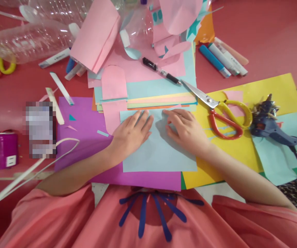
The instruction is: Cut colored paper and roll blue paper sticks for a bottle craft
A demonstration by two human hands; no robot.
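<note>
A light blue sheet of paper (159,151) lies in front of me over purple paper (148,179) and yellow paper (205,168). My left hand (133,132) rests flat on the sheet's left side, fingers stretched toward its far edge. On the right side of the same sheet lies my right hand (184,125), fingers slightly bent and apart, with nothing visible in it. A pink paper piece (113,115) with a rounded end lies just left of the sheet, partly under my left hand. Scissors (210,101) with red and yellow handles lie open beyond my right hand.
A glue gun (269,125) with a cord is at the right. Markers (223,60), a black pen (161,70) and clear plastic bottles (32,39) lie farther back. At left are a blurred phone-like object (40,129), a purple box (0,151) and a white cable (29,169).
</note>
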